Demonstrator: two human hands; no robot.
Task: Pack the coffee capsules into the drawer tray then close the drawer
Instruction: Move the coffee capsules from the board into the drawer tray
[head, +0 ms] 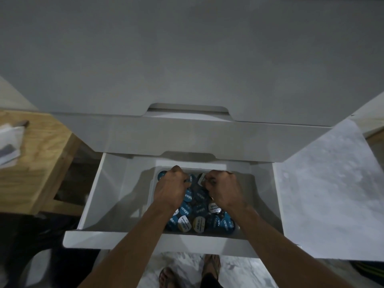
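Observation:
The white drawer (108, 196) stands pulled out below me. Inside it sits a white tray (152, 191) piled with several coffee capsules (199, 222), mostly blue-lidded with a few white or gold ones. Both my hands reach into the far end of the tray. My left hand (170, 187) has its fingers curled down among the capsules there. My right hand (222, 189) is also curled, its fingertips on a white-lidded capsule (201, 178). What each hand grips is hidden under the fingers.
Two shut white drawer fronts (187, 136) sit above the open one. A wooden table (41, 163) with papers stands at the left. A pale marbled floor (324, 183) lies at the right, and my sandalled feet (191, 271) show under the drawer front.

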